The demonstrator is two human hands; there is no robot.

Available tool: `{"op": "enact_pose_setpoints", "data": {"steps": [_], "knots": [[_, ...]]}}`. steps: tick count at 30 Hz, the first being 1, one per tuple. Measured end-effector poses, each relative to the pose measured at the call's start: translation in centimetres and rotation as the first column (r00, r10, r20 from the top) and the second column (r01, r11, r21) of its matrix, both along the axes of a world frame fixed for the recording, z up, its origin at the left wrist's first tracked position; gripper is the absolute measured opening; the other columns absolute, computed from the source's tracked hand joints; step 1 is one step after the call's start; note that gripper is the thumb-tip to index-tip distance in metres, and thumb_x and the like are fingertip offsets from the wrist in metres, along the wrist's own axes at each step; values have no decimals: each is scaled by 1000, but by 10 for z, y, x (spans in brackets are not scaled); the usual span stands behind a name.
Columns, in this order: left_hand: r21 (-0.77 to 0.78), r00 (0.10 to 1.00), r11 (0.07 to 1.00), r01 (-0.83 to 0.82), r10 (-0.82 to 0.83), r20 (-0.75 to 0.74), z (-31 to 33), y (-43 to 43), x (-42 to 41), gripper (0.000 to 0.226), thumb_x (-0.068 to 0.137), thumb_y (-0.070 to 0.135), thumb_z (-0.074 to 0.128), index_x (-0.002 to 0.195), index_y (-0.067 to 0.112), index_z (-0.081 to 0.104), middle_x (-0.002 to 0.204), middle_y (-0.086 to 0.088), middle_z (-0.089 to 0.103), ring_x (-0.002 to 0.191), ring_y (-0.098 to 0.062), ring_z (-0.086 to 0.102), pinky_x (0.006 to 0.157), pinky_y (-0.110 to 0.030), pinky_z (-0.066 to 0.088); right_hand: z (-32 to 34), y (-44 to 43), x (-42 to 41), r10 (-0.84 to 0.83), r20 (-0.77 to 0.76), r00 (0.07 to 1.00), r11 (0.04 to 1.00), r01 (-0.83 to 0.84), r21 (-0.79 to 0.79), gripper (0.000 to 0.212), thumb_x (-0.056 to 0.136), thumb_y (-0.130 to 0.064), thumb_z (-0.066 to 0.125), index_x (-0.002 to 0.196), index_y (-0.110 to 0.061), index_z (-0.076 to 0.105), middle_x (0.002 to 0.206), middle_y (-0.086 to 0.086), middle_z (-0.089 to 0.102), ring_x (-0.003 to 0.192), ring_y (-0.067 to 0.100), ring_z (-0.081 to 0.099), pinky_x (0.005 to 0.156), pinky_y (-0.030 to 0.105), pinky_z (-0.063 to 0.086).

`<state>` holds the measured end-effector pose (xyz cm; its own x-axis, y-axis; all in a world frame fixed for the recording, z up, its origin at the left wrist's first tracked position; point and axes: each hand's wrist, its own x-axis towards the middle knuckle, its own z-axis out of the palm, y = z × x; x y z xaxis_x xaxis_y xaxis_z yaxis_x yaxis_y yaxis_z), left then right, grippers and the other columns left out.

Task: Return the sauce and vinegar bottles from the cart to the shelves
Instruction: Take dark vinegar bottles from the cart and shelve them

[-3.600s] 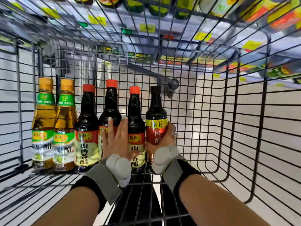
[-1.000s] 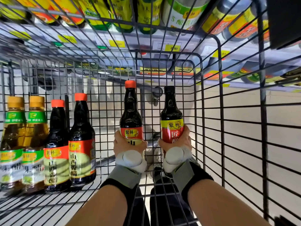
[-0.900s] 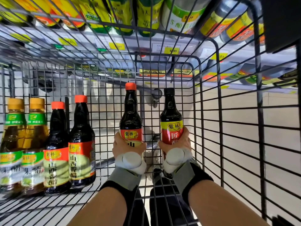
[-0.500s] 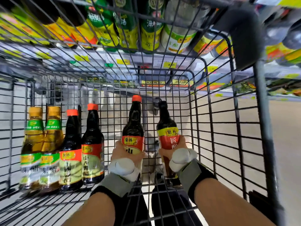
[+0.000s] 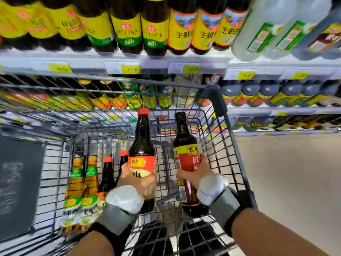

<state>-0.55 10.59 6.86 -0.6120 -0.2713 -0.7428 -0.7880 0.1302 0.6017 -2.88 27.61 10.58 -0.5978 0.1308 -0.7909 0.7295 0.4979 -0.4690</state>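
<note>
1. Shelves (image 5: 166, 60) carry rows of dark, yellow-labelled bottles; their price tags (image 5: 191, 69) are too blurred to read.
2. The wire cart (image 5: 224, 145) holds two amber bottles (image 5: 81, 182) and two dark bottles (image 5: 107, 174) at its left.
3. Inside the cart, the left hand (image 5: 137, 180) grips an orange-capped bottle (image 5: 142, 141) and the right hand (image 5: 193, 174) grips a black-capped bottle (image 5: 182, 143); both labels read 紫林.

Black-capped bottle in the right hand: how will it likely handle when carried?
The black-capped bottle looks full of dark liquid, so probably heavy for its size. Its glossy body seems rigid, perhaps breakable. The right hand grips its label, which may curb slipping.
</note>
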Motion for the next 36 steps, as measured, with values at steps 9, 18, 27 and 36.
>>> {"op": "enact_pose_setpoints", "data": {"steps": [9,18,27,36], "knots": [[-48,937,998,-50,31,-349,122,8,-12,65,45,13,84,99,18,49,84,-11,61,84,-30,62,77,-42,51,102,6,5,-91,-395,914,991,45,-124,65,70,-16,75,122,-17,36,85,-5,56,77,13,57,72,22,45],[-85,750,992,97,-129,-649,215,34,-12,57,63,2,78,102,21,40,75,15,47,66,-5,48,59,-21,36,174,23,22,-285,-663,692,959,213,-189,65,63,-19,79,116,-23,42,95,1,63,92,24,61,92,43,47],[-95,593,971,219,-210,-777,280,82,-9,47,62,13,80,100,21,53,84,0,65,79,-23,61,70,-28,42,238,77,32,-319,-883,344,943,208,-260,46,54,-27,77,84,-30,42,74,-8,56,66,8,57,65,14,48],[-86,406,991,107,-122,-906,322,210,-2,68,56,-2,81,107,20,42,80,13,55,70,1,52,62,-13,41,288,200,36,-336,-889,312,939,43,-341,61,59,-9,82,100,-29,41,83,-17,57,65,-15,57,63,2,42]]}}
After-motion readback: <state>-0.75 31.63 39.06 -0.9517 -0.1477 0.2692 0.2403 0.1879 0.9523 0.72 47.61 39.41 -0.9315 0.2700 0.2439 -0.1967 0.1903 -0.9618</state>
